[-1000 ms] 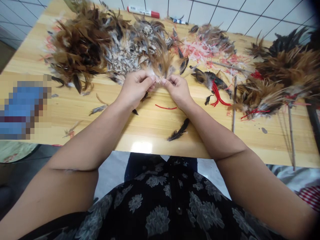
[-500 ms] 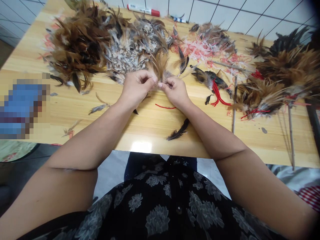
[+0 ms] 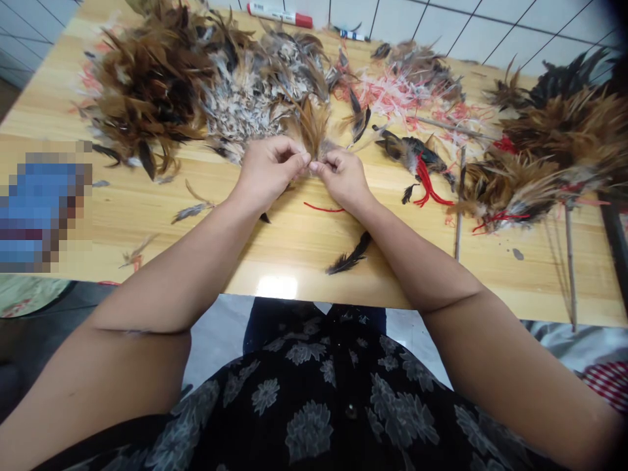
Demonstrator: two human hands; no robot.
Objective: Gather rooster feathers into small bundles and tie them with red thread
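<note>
My left hand (image 3: 267,171) and my right hand (image 3: 345,176) meet over the wooden table (image 3: 294,242), both pinched on the quill ends of a small bunch of brown feathers (image 3: 313,124) that fans up and away from the fingers. Just behind the bunch lies a big heap of brown, black and speckled white feathers (image 3: 206,85). A short red thread (image 3: 324,209) lies on the table just under my right hand.
Bound feather bundles with red thread (image 3: 520,183) and thin sticks (image 3: 460,203) lie at the right. Pink scraps (image 3: 392,98) litter the far middle. A red-capped marker (image 3: 279,14) rests at the far edge. A loose black feather (image 3: 350,256) lies near the front edge.
The bunch between my fingers has been gathered tighter, from a spread fan into a narrower upright tuft. Both hands have drawn closer together and stayed in place.
</note>
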